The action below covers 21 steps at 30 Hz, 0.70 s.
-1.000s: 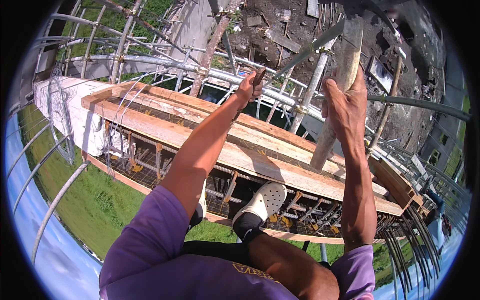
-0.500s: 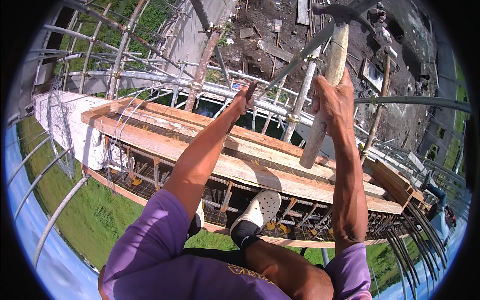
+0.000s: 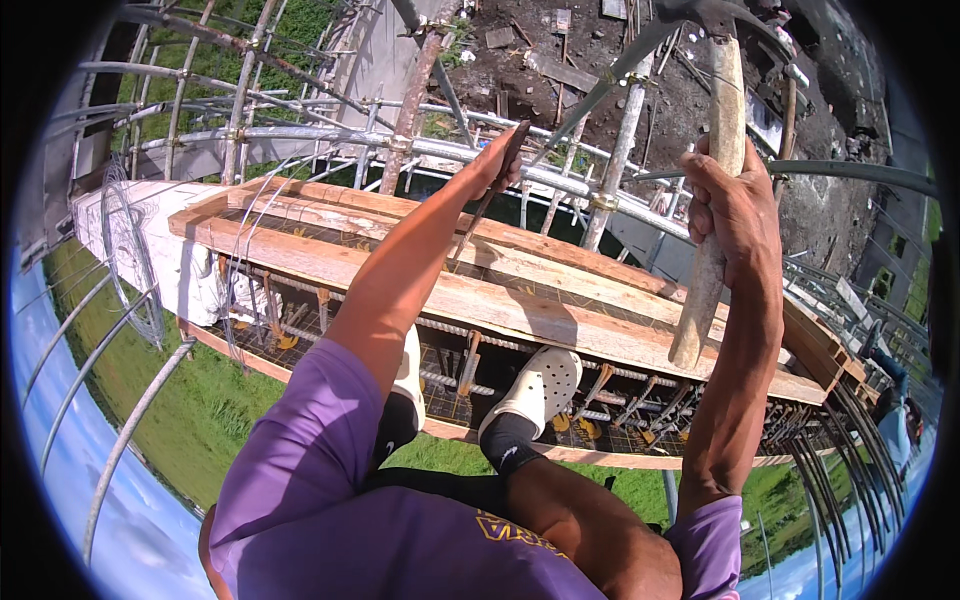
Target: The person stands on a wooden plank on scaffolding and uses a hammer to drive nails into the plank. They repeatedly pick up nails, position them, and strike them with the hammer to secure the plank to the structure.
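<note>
My right hand (image 3: 742, 215) is wrapped round the light wooden handle of a claw hammer (image 3: 727, 100). Its dark metal head points up at the top edge, and the handle's butt hangs below my fist. Ahead of my body, my left arm stretches out over the timber frame. That left hand (image 3: 497, 165) closes on a narrow dark metal bar (image 3: 516, 148), which slants down toward the boards. The bar's lower end is partly hidden by my forearm. Beneath both hands run the long wooden boards (image 3: 590, 345) of the frame, with mesh showing between them.
My feet in pale clogs (image 3: 540, 388) stand among ribbed steel bars (image 3: 440, 380) in the formwork. A coil of wire (image 3: 128, 260) hangs over the white block at left. Scaffold poles (image 3: 620, 150) cross in front, above dark rubble ground. Rebar ends (image 3: 835, 490) stick out at right.
My right hand and the hammer have shifted right and slightly lower in view. My left hand has moved slightly right with the bar. Both keep their hold.
</note>
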{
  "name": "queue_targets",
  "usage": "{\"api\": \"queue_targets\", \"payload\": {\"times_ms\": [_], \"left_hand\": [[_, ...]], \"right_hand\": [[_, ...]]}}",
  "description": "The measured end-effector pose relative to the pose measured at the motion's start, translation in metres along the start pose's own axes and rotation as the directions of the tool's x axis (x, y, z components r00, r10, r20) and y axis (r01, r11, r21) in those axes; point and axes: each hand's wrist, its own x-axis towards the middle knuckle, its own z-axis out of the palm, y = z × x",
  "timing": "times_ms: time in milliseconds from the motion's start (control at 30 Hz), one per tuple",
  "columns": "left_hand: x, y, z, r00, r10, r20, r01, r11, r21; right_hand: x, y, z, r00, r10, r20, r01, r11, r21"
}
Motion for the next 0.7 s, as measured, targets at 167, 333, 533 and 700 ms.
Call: {"api": "queue_targets", "payload": {"times_ms": [167,333,533,700], "left_hand": [[-0.026,0.009,0.004,0.996,0.087,-0.001,-0.087,0.996,0.006],[-0.062,0.014,-0.018,0.988,0.131,0.075,-0.123,0.987,-0.101],[-0.093,0.021,-0.072,0.997,0.071,-0.006,-0.07,0.972,-0.224],[-0.106,0.013,-0.121,0.999,0.045,-0.018,-0.049,0.923,-0.381]], "right_hand": [[-0.024,0.015,0.004,0.997,0.074,0.006,-0.074,0.997,0.009],[-0.042,0.042,-0.008,0.995,0.101,0.005,-0.101,0.994,-0.047],[-0.067,0.093,-0.041,0.996,-0.076,-0.049,0.076,0.997,-0.003],[-0.105,0.143,-0.049,0.992,-0.009,-0.124,0.008,1.0,-0.007]]}}
